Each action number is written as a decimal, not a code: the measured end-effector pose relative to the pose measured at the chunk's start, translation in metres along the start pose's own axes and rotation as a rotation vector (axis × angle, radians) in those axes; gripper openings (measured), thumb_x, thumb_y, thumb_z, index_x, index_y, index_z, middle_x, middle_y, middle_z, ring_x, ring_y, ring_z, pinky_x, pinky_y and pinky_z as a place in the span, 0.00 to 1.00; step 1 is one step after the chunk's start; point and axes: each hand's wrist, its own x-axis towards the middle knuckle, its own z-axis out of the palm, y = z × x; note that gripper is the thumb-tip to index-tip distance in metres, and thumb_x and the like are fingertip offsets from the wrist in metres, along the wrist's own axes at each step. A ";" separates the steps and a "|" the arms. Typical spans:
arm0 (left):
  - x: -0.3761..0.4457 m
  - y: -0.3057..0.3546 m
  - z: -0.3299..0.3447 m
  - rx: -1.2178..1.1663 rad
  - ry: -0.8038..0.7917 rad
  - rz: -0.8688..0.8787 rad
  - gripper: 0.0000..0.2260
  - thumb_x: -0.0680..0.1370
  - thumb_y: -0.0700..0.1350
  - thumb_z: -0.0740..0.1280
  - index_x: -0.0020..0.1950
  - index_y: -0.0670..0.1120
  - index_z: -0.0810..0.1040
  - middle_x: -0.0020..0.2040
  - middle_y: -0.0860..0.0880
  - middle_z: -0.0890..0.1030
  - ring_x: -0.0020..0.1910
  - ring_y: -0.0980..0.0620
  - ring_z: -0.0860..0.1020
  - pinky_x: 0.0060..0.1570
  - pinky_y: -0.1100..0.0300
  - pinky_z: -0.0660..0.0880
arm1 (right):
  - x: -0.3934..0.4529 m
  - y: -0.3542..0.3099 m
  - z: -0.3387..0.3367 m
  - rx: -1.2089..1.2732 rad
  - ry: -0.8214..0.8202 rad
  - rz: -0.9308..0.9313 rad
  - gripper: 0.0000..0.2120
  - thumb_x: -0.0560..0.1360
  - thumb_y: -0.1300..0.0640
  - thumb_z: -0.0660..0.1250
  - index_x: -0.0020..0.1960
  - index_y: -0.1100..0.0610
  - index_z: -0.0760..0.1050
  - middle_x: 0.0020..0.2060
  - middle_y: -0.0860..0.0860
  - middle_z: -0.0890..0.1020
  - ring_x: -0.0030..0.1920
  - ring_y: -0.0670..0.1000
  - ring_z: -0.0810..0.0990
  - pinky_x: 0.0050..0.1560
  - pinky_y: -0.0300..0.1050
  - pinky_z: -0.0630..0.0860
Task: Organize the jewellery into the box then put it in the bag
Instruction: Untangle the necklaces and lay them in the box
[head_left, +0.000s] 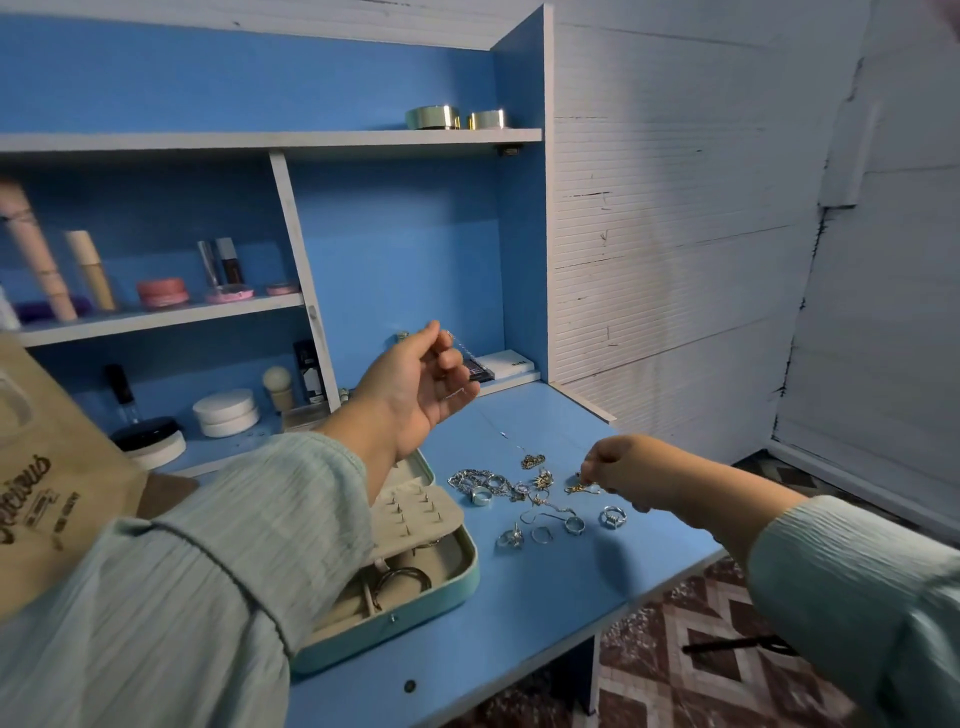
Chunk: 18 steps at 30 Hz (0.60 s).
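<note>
Blue counter (519, 613): right of the box (415, 587), my right hand (618, 467) pinches a tangly gold chain (582, 487); left hand (415, 384) seemingly holds a thin chain, fingers curled.

Much of the jewellery box (415, 592) is covered by the left sleeve (208, 561), so its left compartments cannot be seen. The paper bag (47, 467) is cut off by the left edge, and its printed lettering is only partly readable. A thin chain (511, 439) is stretched between the left hand (415, 389) and the surface (519, 597), but it is too fine to be traced fully. The grip of the right hand (618, 470) on a gold piece (582, 487) is partly hidden by the curled fingers. The tangled pile (498, 483) is too small to be sorted into single pieces. The right sleeve (857, 597) is cropped by the right edge.
</note>
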 end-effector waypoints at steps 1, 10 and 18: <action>0.001 0.002 0.000 -0.027 0.004 0.016 0.14 0.82 0.49 0.56 0.38 0.47 0.70 0.24 0.53 0.69 0.24 0.57 0.70 0.33 0.62 0.78 | 0.001 0.001 0.002 -0.002 -0.007 -0.005 0.07 0.79 0.54 0.61 0.44 0.53 0.75 0.36 0.48 0.74 0.32 0.47 0.68 0.31 0.36 0.67; 0.002 0.019 0.016 0.100 -0.040 0.143 0.11 0.81 0.41 0.57 0.48 0.49 0.79 0.31 0.55 0.77 0.28 0.59 0.75 0.34 0.65 0.78 | 0.013 -0.004 0.021 0.029 -0.009 -0.060 0.11 0.76 0.49 0.66 0.48 0.57 0.78 0.37 0.50 0.75 0.36 0.48 0.70 0.33 0.37 0.67; 0.005 0.027 0.034 0.290 -0.095 0.155 0.11 0.82 0.40 0.58 0.49 0.51 0.78 0.35 0.54 0.77 0.32 0.59 0.75 0.38 0.64 0.76 | 0.026 -0.008 0.031 -0.211 -0.016 -0.093 0.06 0.74 0.59 0.67 0.50 0.56 0.80 0.36 0.48 0.78 0.33 0.45 0.73 0.28 0.33 0.67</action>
